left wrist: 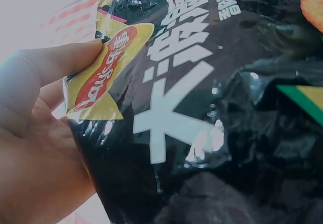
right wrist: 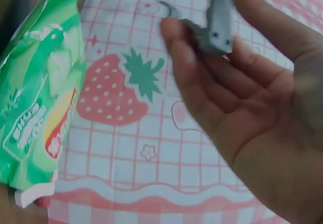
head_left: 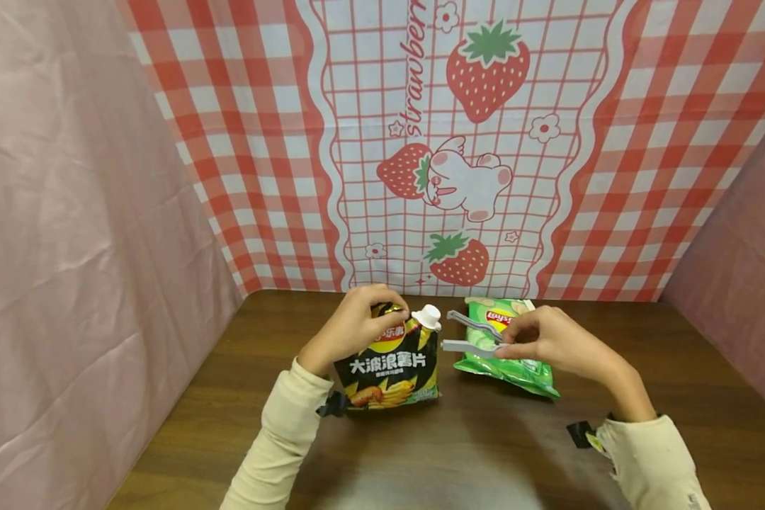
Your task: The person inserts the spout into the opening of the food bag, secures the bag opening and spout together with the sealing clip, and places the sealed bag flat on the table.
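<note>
My left hand (head_left: 357, 326) grips the top of a black chip bag (head_left: 389, 375), which stands upright on the table. In the left wrist view the thumb presses on the front of the black bag (left wrist: 171, 113) and the other fingers are behind it. A white cap (head_left: 429, 316) sticks up at the bag's top right corner. My right hand (head_left: 561, 343) pinches a grey bag clip (head_left: 468, 346) with its two arms spread apart, between the two bags. Behind the clip is a green chip bag (head_left: 510, 379); a white piece (right wrist: 35, 193) shows at its end.
Both bags are on a brown wooden table (head_left: 242, 375). A red-and-white strawberry cloth (head_left: 370, 234) hangs at the table's back edge. Pink curtains (head_left: 102, 248) close off the sides.
</note>
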Demonstrator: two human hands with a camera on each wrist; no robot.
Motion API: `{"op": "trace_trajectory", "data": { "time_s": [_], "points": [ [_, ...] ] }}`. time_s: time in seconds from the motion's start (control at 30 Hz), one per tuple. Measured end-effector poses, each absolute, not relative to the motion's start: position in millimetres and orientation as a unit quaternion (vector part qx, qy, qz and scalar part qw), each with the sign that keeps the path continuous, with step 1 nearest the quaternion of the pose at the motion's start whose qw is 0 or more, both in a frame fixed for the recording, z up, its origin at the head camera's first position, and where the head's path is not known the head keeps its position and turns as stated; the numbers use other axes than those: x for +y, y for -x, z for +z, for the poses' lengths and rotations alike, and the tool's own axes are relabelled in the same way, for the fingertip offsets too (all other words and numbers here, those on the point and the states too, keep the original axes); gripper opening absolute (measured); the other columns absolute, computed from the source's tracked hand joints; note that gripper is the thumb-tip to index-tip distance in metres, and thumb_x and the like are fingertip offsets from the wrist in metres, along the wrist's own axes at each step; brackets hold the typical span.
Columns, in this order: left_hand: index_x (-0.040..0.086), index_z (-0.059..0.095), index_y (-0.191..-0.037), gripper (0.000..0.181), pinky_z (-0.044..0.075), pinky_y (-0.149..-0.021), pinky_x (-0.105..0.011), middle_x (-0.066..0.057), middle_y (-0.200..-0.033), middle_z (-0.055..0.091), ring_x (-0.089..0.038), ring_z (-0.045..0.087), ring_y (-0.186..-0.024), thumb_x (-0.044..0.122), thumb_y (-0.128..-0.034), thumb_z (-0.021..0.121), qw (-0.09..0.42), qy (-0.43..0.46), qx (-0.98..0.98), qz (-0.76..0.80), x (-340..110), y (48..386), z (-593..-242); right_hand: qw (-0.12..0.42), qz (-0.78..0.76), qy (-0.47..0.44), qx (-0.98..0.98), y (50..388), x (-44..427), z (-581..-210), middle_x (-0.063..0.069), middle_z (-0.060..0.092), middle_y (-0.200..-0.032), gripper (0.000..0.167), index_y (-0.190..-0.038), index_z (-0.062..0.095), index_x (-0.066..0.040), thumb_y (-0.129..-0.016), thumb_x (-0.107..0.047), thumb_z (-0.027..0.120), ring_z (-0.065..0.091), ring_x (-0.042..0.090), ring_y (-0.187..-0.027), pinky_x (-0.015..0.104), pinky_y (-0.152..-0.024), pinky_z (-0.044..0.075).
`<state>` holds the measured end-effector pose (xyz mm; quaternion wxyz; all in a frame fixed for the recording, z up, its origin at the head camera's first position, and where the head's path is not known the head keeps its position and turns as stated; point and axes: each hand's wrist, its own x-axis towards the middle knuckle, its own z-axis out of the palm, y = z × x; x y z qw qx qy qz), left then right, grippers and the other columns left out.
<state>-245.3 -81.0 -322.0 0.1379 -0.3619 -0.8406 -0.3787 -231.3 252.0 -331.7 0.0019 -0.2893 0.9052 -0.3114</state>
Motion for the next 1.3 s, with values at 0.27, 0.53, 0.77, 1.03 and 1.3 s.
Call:
{"op": "trace_trajectory", "data": {
  "time_s": [0.27, 0.53, 0.77, 1.03, 1.3],
  "points": [
    [0.012, 0.076, -0.094, 0.006, 0.045, -0.066, -0.025, 0.004, -0.087, 0.067, -0.010, 0.051, -0.070, 0.013, -0.0933, 0.071, 0.129, 0.369, -0.829, -0.400, -76, 246, -327, -0.059, -0.396, 0.331, 0.854, 230, 222, -339, -0.006, 0.066, -0.075, 0.012, -0.079, 0.072, -0.024, -0.083, -0.030, 0.082, 0.056, 0.011, -0.071, 0.028, -0.064, 0.050],
    [0.010, 0.077, -0.097, 0.012, 0.038, -0.057, -0.022, 0.001, -0.084, 0.065, -0.009, 0.042, -0.060, 0.003, -0.0911, 0.069, 0.114, 0.376, -0.824, -0.409, -68, 244, -328, -0.086, -0.474, 0.346, 0.805, 233, 195, -360, -0.004, 0.072, -0.093, 0.007, -0.085, 0.073, -0.020, -0.086, -0.017, 0.080, 0.067, 0.014, -0.089, 0.030, -0.077, 0.057],
    [0.010, 0.077, -0.098, 0.013, 0.040, -0.055, -0.022, 0.002, -0.087, 0.067, -0.008, 0.045, -0.058, 0.002, -0.0901, 0.070, 0.105, 0.380, -0.820, -0.415, -67, 244, -328, -0.073, -0.510, 0.344, 0.785, 232, 191, -366, 0.003, 0.064, -0.088, 0.015, -0.092, 0.066, -0.013, -0.085, -0.013, 0.079, 0.063, 0.017, -0.077, 0.033, -0.069, 0.056],
    [0.009, 0.076, -0.096, 0.012, 0.042, -0.066, -0.021, 0.000, -0.091, 0.070, -0.008, 0.049, -0.071, 0.000, -0.0888, 0.071, 0.113, 0.398, -0.813, -0.411, -65, 244, -328, -0.059, -0.510, 0.339, 0.788, 231, 186, -365, 0.004, 0.072, -0.103, 0.050, -0.132, 0.061, -0.010, -0.086, -0.012, 0.079, 0.071, 0.017, -0.090, 0.031, -0.072, 0.057],
    [0.008, 0.076, -0.099, 0.010, 0.045, -0.067, -0.024, 0.001, -0.095, 0.071, -0.011, 0.050, -0.072, 0.005, -0.0913, 0.071, 0.113, 0.382, -0.826, -0.398, -68, 244, -328, -0.063, -0.484, 0.336, 0.806, 231, 193, -361, 0.005, 0.075, -0.105, 0.031, -0.119, 0.071, -0.007, -0.089, -0.014, 0.075, 0.073, 0.014, -0.092, 0.030, -0.072, 0.058]
  ]
}}
